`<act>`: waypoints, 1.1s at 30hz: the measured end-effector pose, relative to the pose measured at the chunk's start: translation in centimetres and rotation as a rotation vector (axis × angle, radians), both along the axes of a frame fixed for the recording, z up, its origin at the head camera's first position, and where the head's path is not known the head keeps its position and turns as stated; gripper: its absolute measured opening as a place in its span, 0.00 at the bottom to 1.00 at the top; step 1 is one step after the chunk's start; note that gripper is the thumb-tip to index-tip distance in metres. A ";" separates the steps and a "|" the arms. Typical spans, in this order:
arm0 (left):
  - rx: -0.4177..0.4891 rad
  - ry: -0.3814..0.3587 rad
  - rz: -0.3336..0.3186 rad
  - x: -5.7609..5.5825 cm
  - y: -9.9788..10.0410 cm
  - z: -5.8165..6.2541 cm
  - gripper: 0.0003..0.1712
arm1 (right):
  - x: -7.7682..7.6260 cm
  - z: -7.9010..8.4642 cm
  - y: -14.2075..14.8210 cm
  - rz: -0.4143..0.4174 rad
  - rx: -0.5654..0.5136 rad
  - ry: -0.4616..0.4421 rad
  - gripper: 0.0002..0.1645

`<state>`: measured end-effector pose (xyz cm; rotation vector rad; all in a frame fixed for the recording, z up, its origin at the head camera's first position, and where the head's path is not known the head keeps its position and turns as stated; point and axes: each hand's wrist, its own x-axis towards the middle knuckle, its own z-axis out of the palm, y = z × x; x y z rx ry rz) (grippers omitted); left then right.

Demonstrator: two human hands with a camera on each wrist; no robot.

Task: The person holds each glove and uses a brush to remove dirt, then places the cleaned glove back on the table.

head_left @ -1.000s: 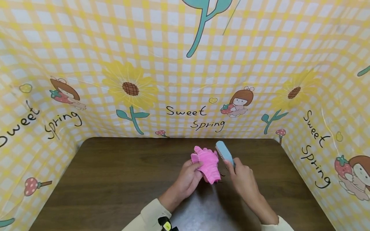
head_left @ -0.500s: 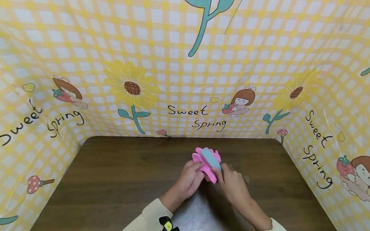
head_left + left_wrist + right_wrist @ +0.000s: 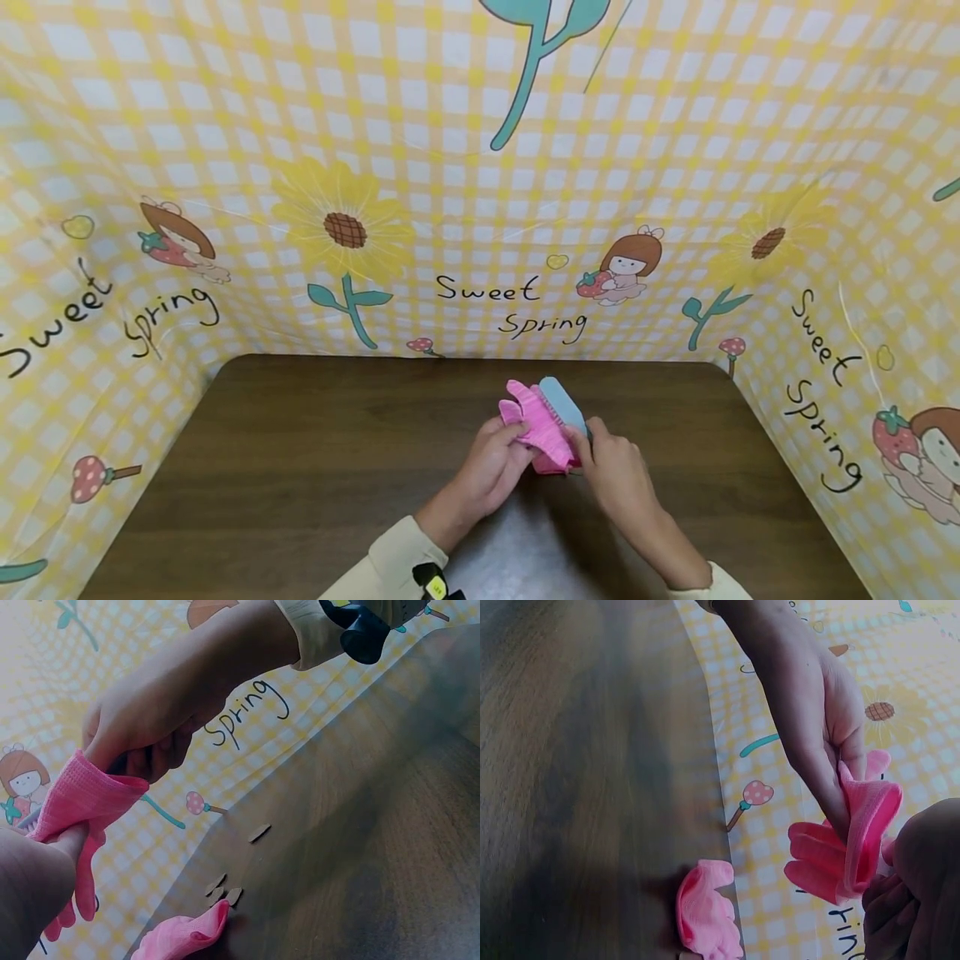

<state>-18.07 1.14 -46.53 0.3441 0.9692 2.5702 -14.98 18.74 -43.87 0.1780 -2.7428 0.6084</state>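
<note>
My left hand pinches a pink knitted glove by its side, thumb on top, holding it above the table. In the right wrist view the cuff of that glove gapes toward the camera. My right hand grips the handle of a light blue brush, its bristles facing left against the glove's finger side. The brush is mostly hidden behind the glove in the left wrist view. A second pink glove lies on the table below the hands.
Several small flat brown pieces lie on the dark wooden table near the second glove. A yellow checked cloth with printed flowers hangs around the table's back and both sides.
The brush has come left from beside the glove onto it, swept across its front, and now sits back toward the glove's right side. My left hand keeps its hold with little movement.
</note>
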 end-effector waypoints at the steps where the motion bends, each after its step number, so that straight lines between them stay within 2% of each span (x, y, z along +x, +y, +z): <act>1: 0.002 -0.004 0.002 0.0 0.0 0.0 0.32 | -0.1 0.0 0.1 -0.002 -0.003 0.002 0.20; 6: 0.007 -0.012 0.006 0.1 0.1 0.0 0.32 | -0.2 -0.1 0.6 -0.007 -0.016 -0.021 0.21; 13: 0.005 -0.018 0.009 0.1 0.1 -0.1 0.31 | -0.7 -0.7 1.6 -0.034 -0.031 0.008 0.21; 22: 0.007 -0.014 0.045 -0.4 -0.3 0.0 0.31 | -1.6 -0.5 3.6 -0.104 -0.067 -0.102 0.23; 27: 0.000 -0.008 0.025 -0.4 -0.4 0.1 0.31 | -0.8 0.1 2.2 -0.034 -0.126 -0.158 0.23; 30: -0.022 -0.004 -0.007 -0.3 -0.4 0.2 0.32 | 0.1 0.3 0.8 0.046 -0.133 -0.176 0.20; 33: -0.053 -0.011 -0.018 -0.1 -0.3 0.3 0.32 | 0.7 0.4 -0.2 0.091 -0.121 -0.177 0.17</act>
